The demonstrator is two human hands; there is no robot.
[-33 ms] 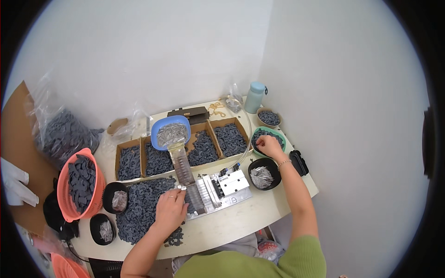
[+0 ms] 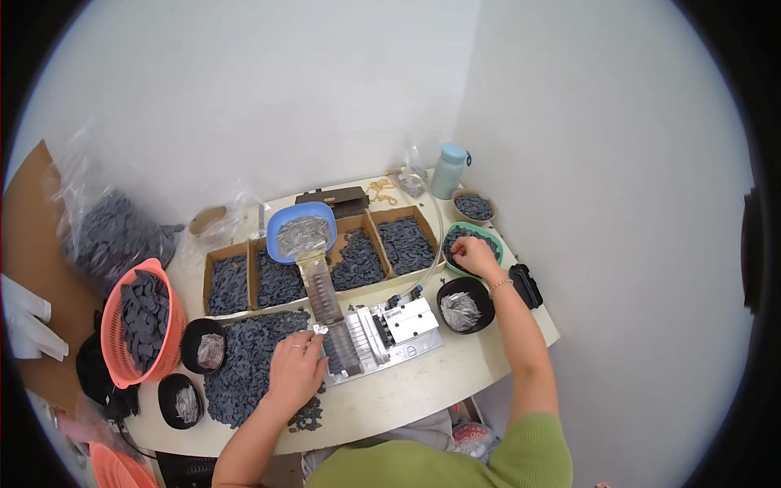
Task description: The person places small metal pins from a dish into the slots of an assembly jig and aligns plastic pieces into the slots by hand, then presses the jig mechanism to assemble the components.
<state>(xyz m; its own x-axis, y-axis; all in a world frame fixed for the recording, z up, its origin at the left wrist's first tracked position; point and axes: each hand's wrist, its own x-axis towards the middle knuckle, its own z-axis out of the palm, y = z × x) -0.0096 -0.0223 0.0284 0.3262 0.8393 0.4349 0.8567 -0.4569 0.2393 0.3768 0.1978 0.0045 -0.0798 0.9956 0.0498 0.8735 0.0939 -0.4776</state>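
My left hand (image 2: 295,370) is at the left edge of the metal fixture (image 2: 382,337), fingers bent together. Small whitish bits (image 2: 320,329) show at its fingertips; what they are is unclear. A clear ridged chute (image 2: 320,291) slopes from a blue bowl (image 2: 285,259) of thin silvery pins (image 2: 303,234) down to the fixture. Over a green bowl (image 2: 498,244) of small dark grey pieces (image 2: 460,236), my right hand (image 2: 474,254) has its fingers pinched together. Whatever they hold is too small to tell.
Cardboard trays (image 2: 368,230) of dark pieces line the back; a loose heap (image 2: 244,366) lies left. Black bowls (image 2: 486,319) hold silvery pins. A coral basket (image 2: 172,325), a bag of pieces (image 2: 118,240), a blue-green bottle (image 2: 447,172) and an air hose (image 2: 440,224) stand around.
My left hand has shifted very slightly left at the fixture. My right hand remains over the green bowl, its fingers a little lower.
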